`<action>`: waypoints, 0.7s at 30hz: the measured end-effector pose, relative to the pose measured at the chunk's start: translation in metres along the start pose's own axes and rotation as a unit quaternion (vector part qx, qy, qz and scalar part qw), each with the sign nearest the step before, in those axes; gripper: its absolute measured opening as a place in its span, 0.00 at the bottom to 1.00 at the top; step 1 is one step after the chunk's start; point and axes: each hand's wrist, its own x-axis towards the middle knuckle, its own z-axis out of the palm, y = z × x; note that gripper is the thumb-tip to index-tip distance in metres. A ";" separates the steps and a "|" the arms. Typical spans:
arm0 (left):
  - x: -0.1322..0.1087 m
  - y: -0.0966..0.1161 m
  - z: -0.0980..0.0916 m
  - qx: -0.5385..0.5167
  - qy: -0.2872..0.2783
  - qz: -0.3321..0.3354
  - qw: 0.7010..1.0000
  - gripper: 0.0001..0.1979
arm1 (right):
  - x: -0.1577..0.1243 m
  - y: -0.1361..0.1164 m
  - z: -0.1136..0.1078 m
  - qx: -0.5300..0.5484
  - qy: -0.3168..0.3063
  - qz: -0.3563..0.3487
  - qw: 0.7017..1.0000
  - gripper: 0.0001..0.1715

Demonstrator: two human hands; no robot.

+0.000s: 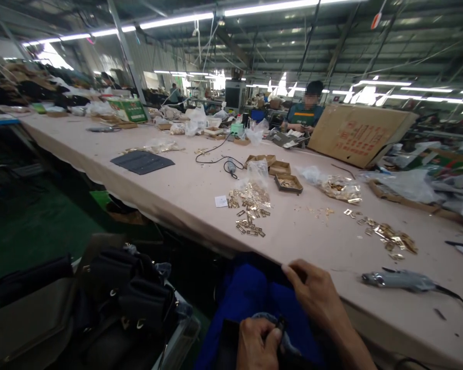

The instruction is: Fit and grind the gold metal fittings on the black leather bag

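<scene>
Before us runs a long pale table [312, 239], its near edge slanting from far left down to the right, just in front of our blue-covered lap [239, 303]. A co-worker [306, 114] is at the far edge, close to a large cardboard carton [358, 134] leaning there. Below the near edge, at our left, we have dark bags [34, 313] heaped together. A dark flat panel [142, 162] lies toward the table's left end, and a grey corded tool [399, 280] rests by the near edge at the right. Our right hand [318, 290] is at the near edge, released, fingers loosely bent and apart; we cannot tell whether it touches the table. Our left hand [256, 344] is over the lap, below that edge, pinching something between thumb and fingers. Inward from the near edge we see one heap of gold-coloured metal pieces [250, 208], with a white slip [221, 201] just beside it. The pinched thing is a small dark piece [281, 324], mostly hidden by our grip.
</scene>
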 end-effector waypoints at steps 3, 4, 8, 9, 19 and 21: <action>0.004 0.006 -0.002 -0.024 -0.002 -0.015 1.000 0.13 | 0.069 -0.007 0.010 -0.005 0.035 -0.095 0.995 0.13; 0.005 0.008 -0.002 -0.035 0.002 -0.015 0.999 0.13 | 0.089 -0.009 0.018 -0.003 0.025 -0.116 0.993 0.11; 0.007 0.008 0.000 -0.094 0.028 0.015 0.995 0.14 | 0.142 -0.011 0.054 -0.057 -0.046 -0.133 0.988 0.13; 0.006 0.007 0.002 -0.112 0.036 0.021 0.993 0.15 | 0.148 -0.011 0.059 -0.074 -0.059 -0.127 0.987 0.12; 0.005 0.011 0.004 -0.196 0.016 -0.051 0.979 0.16 | 0.166 -0.004 0.063 -0.080 -0.135 -0.073 0.985 0.06; 0.004 0.012 0.004 -0.191 0.012 -0.046 0.980 0.17 | 0.166 -0.008 0.062 -0.077 -0.126 -0.072 0.986 0.07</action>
